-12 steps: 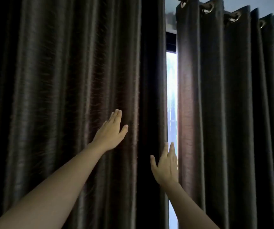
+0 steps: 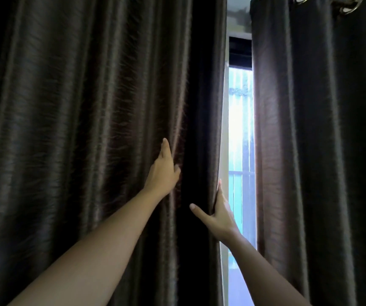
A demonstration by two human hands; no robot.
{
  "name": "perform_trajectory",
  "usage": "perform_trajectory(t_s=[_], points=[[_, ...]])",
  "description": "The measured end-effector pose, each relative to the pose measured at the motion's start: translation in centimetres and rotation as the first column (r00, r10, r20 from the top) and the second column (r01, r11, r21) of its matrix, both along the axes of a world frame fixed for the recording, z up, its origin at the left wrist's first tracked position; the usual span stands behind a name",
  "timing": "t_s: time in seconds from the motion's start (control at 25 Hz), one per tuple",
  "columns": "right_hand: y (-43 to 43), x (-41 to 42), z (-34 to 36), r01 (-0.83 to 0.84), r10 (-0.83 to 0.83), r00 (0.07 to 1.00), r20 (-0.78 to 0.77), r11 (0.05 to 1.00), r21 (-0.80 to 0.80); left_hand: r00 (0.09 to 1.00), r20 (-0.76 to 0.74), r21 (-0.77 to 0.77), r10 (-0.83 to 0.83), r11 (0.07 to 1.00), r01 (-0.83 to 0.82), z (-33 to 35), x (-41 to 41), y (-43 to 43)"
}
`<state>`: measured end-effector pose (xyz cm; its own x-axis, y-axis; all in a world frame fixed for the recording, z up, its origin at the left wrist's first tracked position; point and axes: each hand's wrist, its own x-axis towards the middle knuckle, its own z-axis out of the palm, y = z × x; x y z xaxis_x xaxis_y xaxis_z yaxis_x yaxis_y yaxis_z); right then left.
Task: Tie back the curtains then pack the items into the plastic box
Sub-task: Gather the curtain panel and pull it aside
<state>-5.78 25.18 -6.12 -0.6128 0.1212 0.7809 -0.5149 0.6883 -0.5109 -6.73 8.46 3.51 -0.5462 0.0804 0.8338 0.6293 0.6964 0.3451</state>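
Two dark brown curtains hang in front of a window. The left curtain fills the left two thirds of the view; the right curtain hangs on metal eyelets at the top right. My left hand lies flat against a fold of the left curtain, fingers straight and pressed into the cloth. My right hand is at the left curtain's inner edge, its fingers tucked behind the edge and its thumb spread across the front. No plastic box or tie is in view.
A narrow bright gap of window shows between the two curtains, with a dark frame top above it. Metal eyelets and the rod sit at the top right.
My right hand moved left from the gap onto the left curtain's edge and hooked its fingers behind it. My left hand shifted right into a fold. The view moved closer.
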Motion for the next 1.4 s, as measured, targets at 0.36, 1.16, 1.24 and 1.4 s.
perform_trajectory(t_s=[0.36,1.16,1.24,1.4], points=[[-7.4,-3.4,2.3,-0.298,0.302,0.951,0.073,0.953,-0.053,0.924,0.148,0.152,-0.353,0.931,0.332,1.8,-1.1,-4.0],[-17.1,-5.6,9.5,-0.447,0.433,0.893,-0.121,0.886,-0.122,0.97,-0.101,0.215,0.222,0.957,-0.197,1.0,-2.8,-17.8],[-19.6,-6.0,10.4,-0.479,0.472,0.878,-0.086,0.87,-0.113,0.968,-0.127,0.226,0.218,0.956,-0.186,1.0,-3.0,-19.5],[-25.3,-7.3,11.9,-0.536,0.536,0.844,-0.026,0.842,-0.065,0.973,-0.171,0.214,0.156,0.97,-0.118,1.4,-3.6,-24.9]])
